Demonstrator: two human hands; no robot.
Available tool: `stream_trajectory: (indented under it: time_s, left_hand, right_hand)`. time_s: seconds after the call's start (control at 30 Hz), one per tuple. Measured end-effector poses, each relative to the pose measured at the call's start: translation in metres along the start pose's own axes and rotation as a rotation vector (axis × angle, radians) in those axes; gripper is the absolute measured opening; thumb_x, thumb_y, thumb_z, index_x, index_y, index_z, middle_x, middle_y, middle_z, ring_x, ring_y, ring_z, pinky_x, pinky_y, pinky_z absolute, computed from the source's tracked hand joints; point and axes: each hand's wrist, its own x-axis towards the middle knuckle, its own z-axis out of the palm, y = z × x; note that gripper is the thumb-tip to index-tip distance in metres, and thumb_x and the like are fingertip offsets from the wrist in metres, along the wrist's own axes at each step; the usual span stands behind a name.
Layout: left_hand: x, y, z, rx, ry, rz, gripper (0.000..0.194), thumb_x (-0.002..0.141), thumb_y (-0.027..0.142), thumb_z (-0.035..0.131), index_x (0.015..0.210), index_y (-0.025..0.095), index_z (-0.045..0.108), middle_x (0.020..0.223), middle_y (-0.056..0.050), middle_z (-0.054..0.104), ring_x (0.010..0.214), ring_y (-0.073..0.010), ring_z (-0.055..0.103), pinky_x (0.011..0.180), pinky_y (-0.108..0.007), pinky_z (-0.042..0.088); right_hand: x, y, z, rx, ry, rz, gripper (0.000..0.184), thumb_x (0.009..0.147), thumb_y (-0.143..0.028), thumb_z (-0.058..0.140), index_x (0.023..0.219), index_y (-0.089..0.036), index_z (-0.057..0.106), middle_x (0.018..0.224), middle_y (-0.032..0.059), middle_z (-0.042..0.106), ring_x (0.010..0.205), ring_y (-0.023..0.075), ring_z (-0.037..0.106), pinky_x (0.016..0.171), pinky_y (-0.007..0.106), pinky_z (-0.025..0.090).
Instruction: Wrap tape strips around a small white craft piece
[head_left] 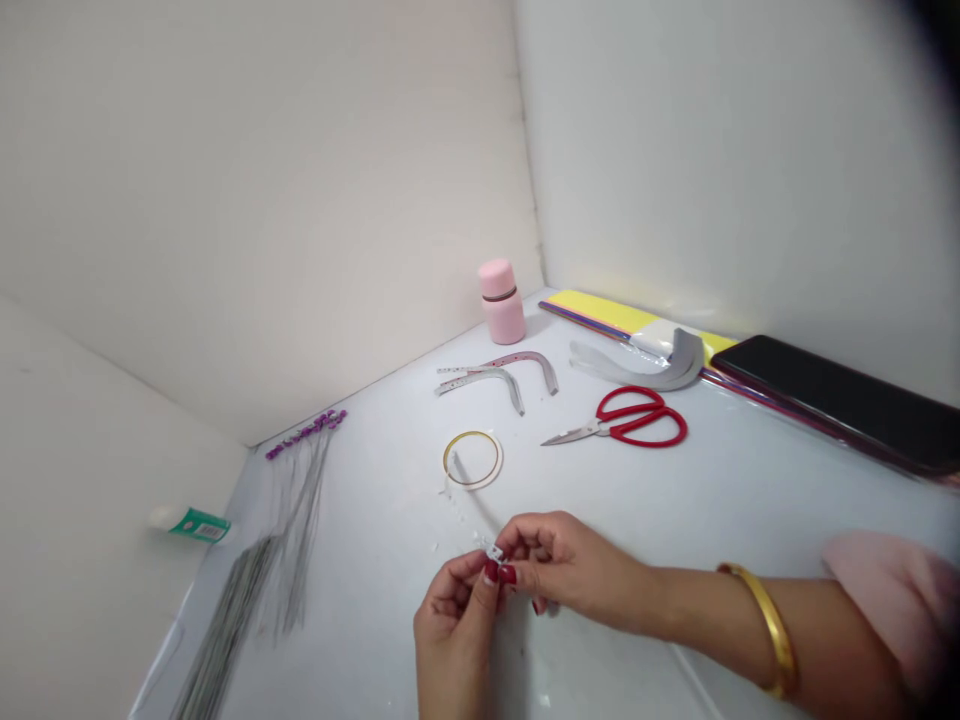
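Low in the head view, my left hand (461,605) and my right hand (555,565) meet fingertip to fingertip. Both are closed in a pinch on a narrow white paper strip (480,510). Its near end forms a small, dark-marked fold (493,552) between the fingertips; the tail runs away from me toward a roll of thin tape (499,462) lying flat. Small white scraps (459,508) lie beside the strip. Red-handled scissors (637,418) rest beyond my right hand, blades pointing left.
Two bundles of curved patterned paper strips (517,385) lie farther back, near a pink bottle (502,305). At right are a white strip bundle (667,370), coloured paper packs (615,312) and a black phone (832,395). Wire stems (232,620), purple-tipped stems (307,435) and a green-labelled tube (199,524) occupy the left.
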Motion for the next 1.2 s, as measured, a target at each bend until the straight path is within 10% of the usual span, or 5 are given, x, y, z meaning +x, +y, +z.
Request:
stream_trajectory:
  time_s: [0.2, 0.33, 0.47, 0.8, 1.2]
  left_hand:
    - [-0.010, -0.004, 0.008, 0.055, 0.069, 0.114, 0.025, 0.058, 0.034, 0.073, 0.073, 0.016, 0.064, 0.057, -0.004, 0.066, 0.053, -0.0138, 0.059, 0.053, -0.022, 0.045]
    - [-0.012, -0.001, 0.004, 0.407, 0.252, 0.641, 0.007, 0.066, 0.024, 0.066, 0.073, 0.021, 0.067, 0.074, -0.006, 0.066, 0.068, -0.0201, 0.059, 0.067, -0.030, 0.045]
    - [-0.009, 0.004, 0.001, 0.690, 0.101, 0.970, 0.025, 0.071, 0.009, 0.054, 0.082, 0.026, 0.070, 0.085, -0.007, 0.069, 0.089, -0.0247, 0.057, 0.099, -0.042, 0.022]
    - [-0.012, 0.010, -0.003, 0.409, -0.067, 0.290, 0.019, 0.074, 0.037, 0.059, 0.071, 0.018, 0.059, 0.066, -0.003, 0.063, 0.065, -0.0173, 0.056, 0.061, -0.024, 0.042]
    - [-0.007, 0.009, -0.001, 0.033, -0.168, 0.100, 0.021, 0.070, 0.032, 0.065, 0.082, 0.016, 0.061, 0.058, -0.001, 0.063, 0.056, -0.0127, 0.057, 0.057, -0.022, 0.043]
  right_hand:
    - [0.001, -0.004, 0.001, -0.031, 0.058, -0.010, 0.022, 0.075, -0.034, 0.059, 0.072, -0.013, 0.056, 0.054, -0.0033, 0.051, 0.047, 0.0062, 0.044, 0.044, 0.017, 0.033]
    - [-0.003, -0.005, -0.002, -0.262, 0.034, -0.091, 0.010, 0.079, -0.023, 0.051, 0.076, -0.014, 0.054, 0.056, -0.0034, 0.049, 0.051, 0.0080, 0.046, 0.048, 0.018, 0.034]
    - [-0.007, -0.002, -0.004, -0.384, 0.003, -0.196, 0.007, 0.076, -0.011, 0.047, 0.077, -0.016, 0.052, 0.060, -0.0033, 0.050, 0.055, 0.0084, 0.046, 0.052, 0.018, 0.036]
    - [-0.004, -0.008, -0.003, -0.258, 0.004, -0.133, 0.011, 0.079, -0.025, 0.053, 0.082, -0.014, 0.055, 0.059, -0.0027, 0.049, 0.053, 0.0078, 0.043, 0.048, 0.018, 0.033]
    - [-0.001, -0.007, 0.000, 0.070, -0.096, -0.042, 0.024, 0.078, -0.037, 0.056, 0.074, -0.013, 0.053, 0.065, 0.0015, 0.060, 0.051, 0.0067, 0.048, 0.048, 0.018, 0.036]
